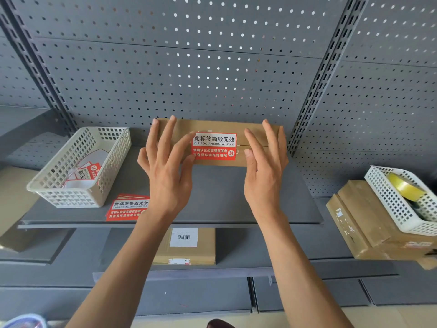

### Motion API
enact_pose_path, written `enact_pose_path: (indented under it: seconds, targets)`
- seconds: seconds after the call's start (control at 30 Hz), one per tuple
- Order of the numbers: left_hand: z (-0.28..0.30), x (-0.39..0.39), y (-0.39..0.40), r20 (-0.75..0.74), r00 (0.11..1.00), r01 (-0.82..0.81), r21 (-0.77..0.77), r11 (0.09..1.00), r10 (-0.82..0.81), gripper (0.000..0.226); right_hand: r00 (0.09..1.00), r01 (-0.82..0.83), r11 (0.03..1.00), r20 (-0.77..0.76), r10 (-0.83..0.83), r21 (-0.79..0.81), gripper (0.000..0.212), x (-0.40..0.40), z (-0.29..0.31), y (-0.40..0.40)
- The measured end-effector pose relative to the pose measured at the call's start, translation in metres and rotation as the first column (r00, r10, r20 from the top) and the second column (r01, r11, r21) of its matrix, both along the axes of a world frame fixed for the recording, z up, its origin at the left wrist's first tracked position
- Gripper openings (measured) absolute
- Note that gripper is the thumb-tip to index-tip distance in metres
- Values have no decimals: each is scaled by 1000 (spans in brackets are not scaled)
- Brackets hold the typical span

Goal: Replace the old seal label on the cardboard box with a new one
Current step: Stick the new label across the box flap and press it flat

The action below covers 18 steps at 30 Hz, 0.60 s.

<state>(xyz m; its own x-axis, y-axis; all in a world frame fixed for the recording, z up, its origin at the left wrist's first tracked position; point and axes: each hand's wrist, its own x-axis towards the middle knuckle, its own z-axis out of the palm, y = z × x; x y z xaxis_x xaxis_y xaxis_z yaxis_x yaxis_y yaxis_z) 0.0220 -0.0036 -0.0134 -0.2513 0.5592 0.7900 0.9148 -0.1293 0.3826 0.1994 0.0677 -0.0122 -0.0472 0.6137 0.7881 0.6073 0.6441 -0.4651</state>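
Observation:
A flat cardboard box (256, 131) lies at the back of the grey shelf (220, 197), against the pegboard. A red and white seal label (214, 146) is stuck across its middle seam. My left hand (166, 159) is spread over the box's left end, fingers apart, fingertips by the label's left edge. On the right end, my right hand (266, 162) is spread the same way, thumb close to the label's right edge. Neither hand holds anything. A stack of spare labels (127, 207) lies at the shelf's front left.
A white perforated basket (78, 169) with used label pieces stands at the shelf's left. To the right, another basket (402, 197) with a yellow tape roll (404, 187) sits on cardboard boxes (361, 223). A labelled parcel (186, 247) lies on the lower shelf.

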Motion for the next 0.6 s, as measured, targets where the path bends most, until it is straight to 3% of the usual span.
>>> enact_pose_path:
  seconds: [0.1, 0.2, 0.3, 0.6]
  targets:
    - [2, 12, -1, 192, 981, -32, -4, 999, 32, 35, 995, 54, 997, -85, -58, -47, 34, -9, 6, -7]
    - [9, 31, 7, 352, 927, -118, -45, 992, 126, 45, 985, 143, 977, -74, -156, -157, 52, -32, 13, -17]
    - [10, 38, 13, 344, 923, -160, -56, 986, 169, 46, 979, 198, 966, -11, -202, -164, 57, -41, 9, -16]
    - [-4, 30, 3, 323, 941, -114, 12, 993, 104, 26, 985, 158, 978, -51, -166, -135, 31, -24, -1, -15]
